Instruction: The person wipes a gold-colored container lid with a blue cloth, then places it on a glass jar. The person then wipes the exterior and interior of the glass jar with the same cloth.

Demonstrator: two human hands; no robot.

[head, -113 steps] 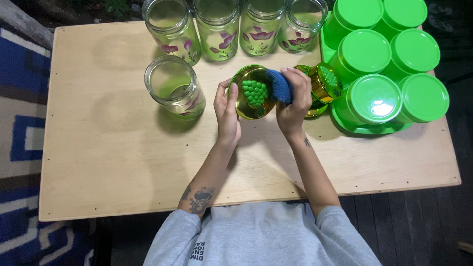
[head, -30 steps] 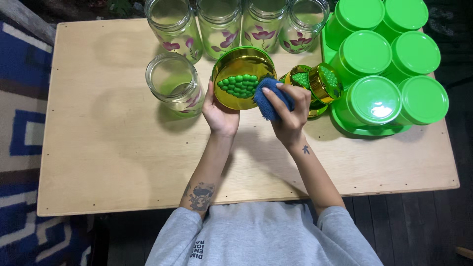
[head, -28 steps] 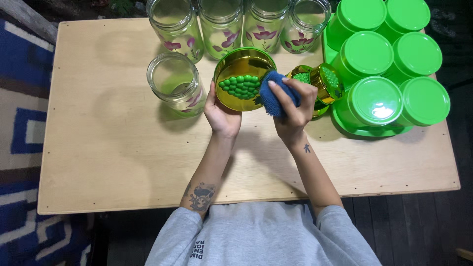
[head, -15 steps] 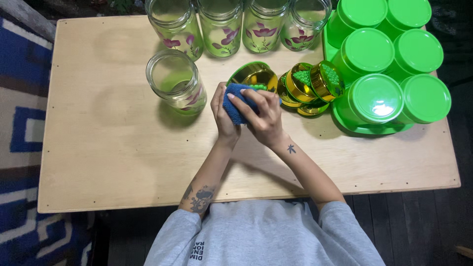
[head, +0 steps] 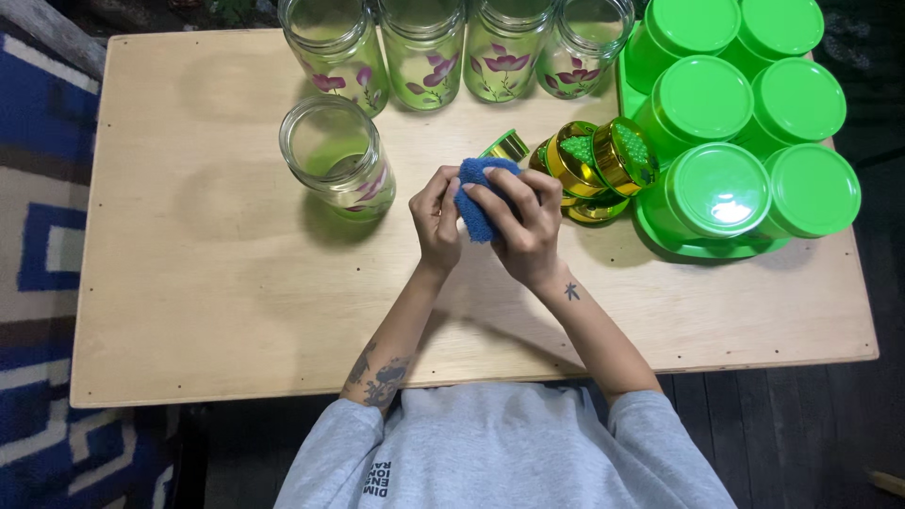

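Hands are covering most of the gold lid (head: 506, 146) near the tabletop's (head: 207, 283) far edge: your left hand (head: 436, 224) is gripping it from below, your right hand (head: 524, 229) is pressing the blue cloth (head: 474, 193) over it, leaving only its rim showing.

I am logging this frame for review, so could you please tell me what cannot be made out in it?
Head view only:
- Gold lid: just an edge shows; the blue cloth and both hands cover the rest.
- Left hand and right hand: their palm sides are turned away.
- Back row of glass jars: rims cut by the top edge.
- Stacked gold lids: overlapping, so a count is unsure.
- Green containers: contents closed under lids.
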